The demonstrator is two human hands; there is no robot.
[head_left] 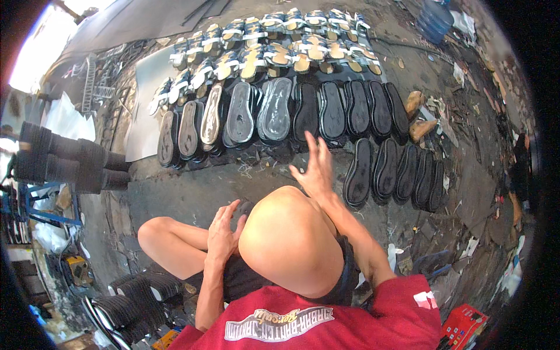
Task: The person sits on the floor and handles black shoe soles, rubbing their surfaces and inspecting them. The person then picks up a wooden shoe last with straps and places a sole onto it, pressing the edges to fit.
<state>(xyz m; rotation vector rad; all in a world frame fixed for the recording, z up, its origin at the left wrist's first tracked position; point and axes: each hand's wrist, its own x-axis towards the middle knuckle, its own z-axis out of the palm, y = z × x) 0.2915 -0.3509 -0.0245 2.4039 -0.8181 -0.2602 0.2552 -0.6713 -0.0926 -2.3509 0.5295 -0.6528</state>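
Note:
My right hand (317,172) reaches forward past my raised knee, fingers stretched out and apart with nothing in them. Its fingertips come up to the lower end of a black shoe sole (306,108) in a long row of stacked soles. Beside the knee, my left hand (220,236) hovers with its fingers extended and its thumb apart. A small dark shape (246,207) shows behind that hand; I cannot make out what it is. Left of the black sole stand glossy grey soles (275,108), and to its right lie more black soles (333,109).
Behind the row sit several sandal uppers on tan lasts (254,61). A shorter row of black soles (385,169) lies at right, near wooden blocks (421,128). Dark stacked cylinders (70,157) lie at left, with ribbed black soles (125,312) at lower left. A red box (464,326) is at lower right.

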